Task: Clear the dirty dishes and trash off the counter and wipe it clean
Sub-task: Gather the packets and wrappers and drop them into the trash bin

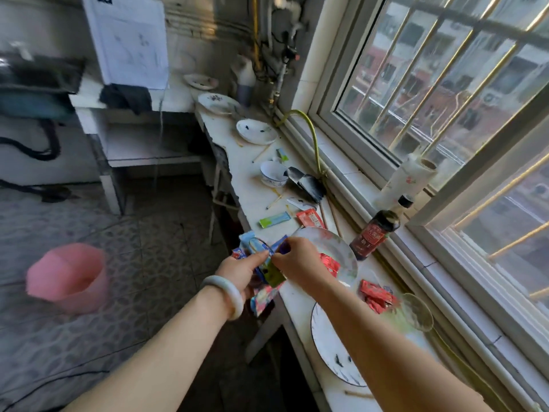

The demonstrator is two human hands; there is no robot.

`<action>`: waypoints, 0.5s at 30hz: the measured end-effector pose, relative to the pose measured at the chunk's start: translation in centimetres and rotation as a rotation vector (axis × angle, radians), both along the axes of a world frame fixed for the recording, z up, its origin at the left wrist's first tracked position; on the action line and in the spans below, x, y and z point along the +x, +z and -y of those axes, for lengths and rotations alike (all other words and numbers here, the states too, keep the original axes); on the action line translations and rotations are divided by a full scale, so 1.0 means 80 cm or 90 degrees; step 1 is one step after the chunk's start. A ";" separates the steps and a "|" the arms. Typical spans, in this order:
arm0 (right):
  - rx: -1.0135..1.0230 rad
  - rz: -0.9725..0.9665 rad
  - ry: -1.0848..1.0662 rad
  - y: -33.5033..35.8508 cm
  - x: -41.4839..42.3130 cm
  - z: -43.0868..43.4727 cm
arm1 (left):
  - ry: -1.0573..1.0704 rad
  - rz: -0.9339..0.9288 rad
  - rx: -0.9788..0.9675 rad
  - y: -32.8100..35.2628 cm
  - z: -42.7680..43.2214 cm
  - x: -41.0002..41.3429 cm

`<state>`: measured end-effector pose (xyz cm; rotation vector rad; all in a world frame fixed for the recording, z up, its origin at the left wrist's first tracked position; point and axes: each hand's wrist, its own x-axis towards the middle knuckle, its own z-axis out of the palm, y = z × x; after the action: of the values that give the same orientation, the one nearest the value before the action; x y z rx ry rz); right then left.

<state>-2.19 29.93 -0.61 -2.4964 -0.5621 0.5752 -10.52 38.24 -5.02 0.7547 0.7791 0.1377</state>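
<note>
She is on the trash-gathering step: both hands meet just off the counter point(252, 188) edge, the left hand point(237, 272) gripping a bunch of wrappers point(274, 276) while the right hand point(297, 260) pinches the top of the same bunch, as if tucking a piece in. Plenty is left, I'd say: a green packet point(274, 219), a red packet point(310, 218) and a heap of red sachets point(375, 295) lie on the counter, and no dish has gone yet. The next move probably calls for carrying the bunch to the pink bin point(68, 278) on the floor, well apart to her left, without shedding loose pieces. What is in the bin I cannot tell; it is blurred. The flowered plate point(335, 245) under her right wrist holds one red sachet point(329, 263); the near plate point(329, 349) and the far plate point(257, 131) carry only dark smears, and the small bowl point(273, 173) looks nearly empty.
</note>
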 end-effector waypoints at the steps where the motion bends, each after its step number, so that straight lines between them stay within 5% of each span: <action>1: -0.002 -0.002 0.011 -0.001 -0.009 -0.019 | 0.014 0.005 -0.002 -0.001 -0.016 -0.011; 15: -0.048 -0.007 0.203 -0.033 -0.111 -0.231 | 0.205 -0.048 0.007 -0.043 -0.191 -0.137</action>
<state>-11.10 48.39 -3.25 -2.4871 -0.9599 0.7405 -21.48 53.54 -8.47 0.6439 0.9691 0.4053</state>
